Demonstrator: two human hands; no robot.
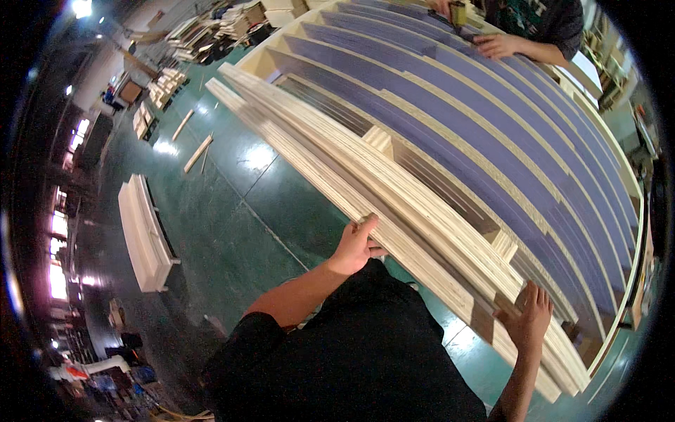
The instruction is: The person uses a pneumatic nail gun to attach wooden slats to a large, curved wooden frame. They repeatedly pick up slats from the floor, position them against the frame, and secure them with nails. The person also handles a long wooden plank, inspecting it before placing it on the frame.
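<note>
A dim workshop with a glossy green floor (232,204) spreads out beyond a broad slatted frame (639,232), whose pale ribs cross a purple-blue panel. The outer board (422,264) runs slantwise along the frame's near side, in front of the person's body, with a dark gap between most of it and the inner beam (450,235). The left hand (354,250) pinches the board near mid-length, thumb on top and fingers underneath, probably to steady it; the right hand (529,320) bends over the inner beam toward its near end, and whether it grips is hidden. Holding at two spread points likely checks twisting. The board's far end overhangs open floor, leaving room leftward, while the frame bounds the other side. Across it, a co-worker's hand (497,46) rests near the far edge.
</note>
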